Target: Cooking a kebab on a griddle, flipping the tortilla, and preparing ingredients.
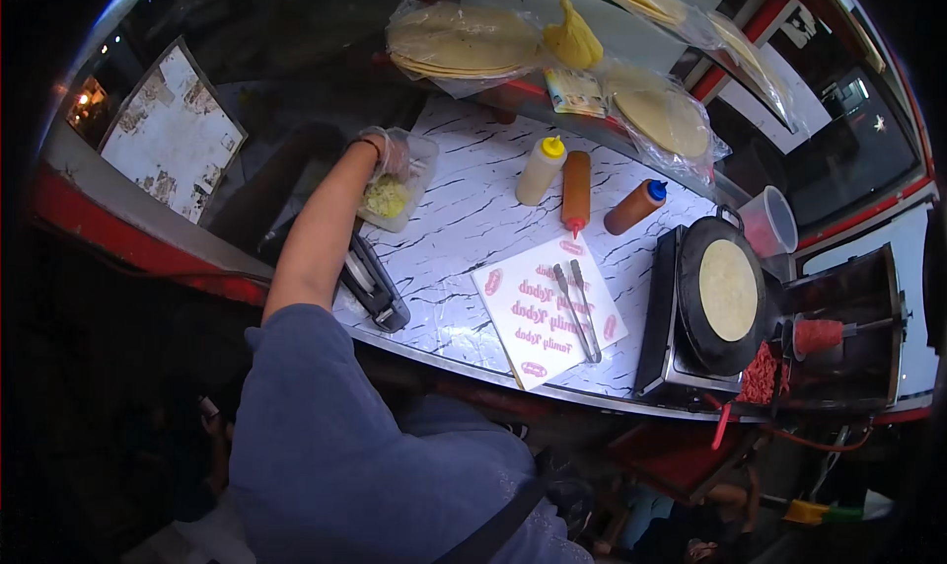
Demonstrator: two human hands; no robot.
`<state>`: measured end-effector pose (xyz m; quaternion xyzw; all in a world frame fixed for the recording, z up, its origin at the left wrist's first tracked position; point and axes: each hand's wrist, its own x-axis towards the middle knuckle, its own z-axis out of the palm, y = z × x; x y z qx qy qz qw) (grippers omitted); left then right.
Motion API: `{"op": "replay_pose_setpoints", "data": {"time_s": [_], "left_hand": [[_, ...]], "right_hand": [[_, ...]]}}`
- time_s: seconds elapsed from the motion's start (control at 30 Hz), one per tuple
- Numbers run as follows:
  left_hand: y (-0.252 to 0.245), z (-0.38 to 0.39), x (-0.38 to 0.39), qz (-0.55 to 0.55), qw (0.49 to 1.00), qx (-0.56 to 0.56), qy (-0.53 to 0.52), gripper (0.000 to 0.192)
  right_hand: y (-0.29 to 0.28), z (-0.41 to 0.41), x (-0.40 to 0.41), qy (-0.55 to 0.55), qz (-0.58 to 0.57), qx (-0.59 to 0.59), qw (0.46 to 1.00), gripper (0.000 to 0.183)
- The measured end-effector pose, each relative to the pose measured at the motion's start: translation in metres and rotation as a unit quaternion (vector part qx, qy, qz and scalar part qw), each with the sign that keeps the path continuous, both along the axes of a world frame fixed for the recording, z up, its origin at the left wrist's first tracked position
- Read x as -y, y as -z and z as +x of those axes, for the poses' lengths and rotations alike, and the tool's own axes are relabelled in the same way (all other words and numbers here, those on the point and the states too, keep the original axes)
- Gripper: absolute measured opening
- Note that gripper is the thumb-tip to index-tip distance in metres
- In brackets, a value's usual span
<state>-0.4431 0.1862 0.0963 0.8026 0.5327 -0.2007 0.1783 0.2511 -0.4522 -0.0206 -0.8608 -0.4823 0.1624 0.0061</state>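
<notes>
My left hand (394,158), in a clear plastic glove, reaches into a clear plastic tub (423,186) at the back left of the counter. Pale green shredded vegetable (386,197), perhaps cabbage, lies in the tub beside the fingers. The glove and the tub's wall blur the fingertips, so whether they pinch anything is unclear. My right hand is out of view. Before me, metal tongs (578,312) rest on printed wrapping paper (544,360). On the right, a round flatbread (729,290) lies on a black griddle pan (689,327) over a stove (658,357).
A tape dispenser (373,286) sits near my forearm. Squeeze bottles with yellow (540,173), red (576,186) and blue (636,207) caps occupy the marbled counter (451,268). Bagged flatbreads (466,42) line the shelf above. A meat spit (817,338) and shredded meat (762,375) are far right.
</notes>
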Motion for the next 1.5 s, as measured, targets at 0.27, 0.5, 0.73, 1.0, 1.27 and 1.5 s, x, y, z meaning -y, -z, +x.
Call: {"op": "replay_pose_setpoints", "data": {"time_s": [0.27, 0.5, 0.73, 1.0, 1.27, 1.5], "left_hand": [[0.028, 0.018, 0.024, 0.069, 0.982, 0.118, -0.127, 0.035], [-0.031, -0.009, 0.020, 0.005, 0.999, 0.021, -0.024, 0.031], [0.055, -0.037, 0.019, 0.086, 0.981, 0.029, -0.174, 0.046], [0.009, -0.041, 0.034, 0.158, 0.980, 0.044, -0.110, 0.065], [-0.022, -0.053, 0.058, 0.228, 0.939, 0.210, -0.150, 0.021], [-0.119, 0.085, 0.135, 0.233, 0.859, 0.396, -0.228, 0.021]], "right_hand": [[0.017, -0.019, -0.009, 0.012, 0.036, -0.046, 0.998, 0.042], [0.022, -0.041, -0.028, 0.040, 0.104, -0.119, 0.987, 0.037], [-0.073, -0.066, -0.123, -0.165, 0.218, -0.139, 0.952, 0.026], [-0.173, -0.141, -0.285, -0.362, 0.262, -0.134, 0.885, 0.036], [-0.111, -0.168, -0.365, -0.305, 0.198, 0.015, 0.932, 0.045], [-0.152, -0.146, -0.339, -0.294, 0.255, -0.132, 0.912, 0.022]]}}
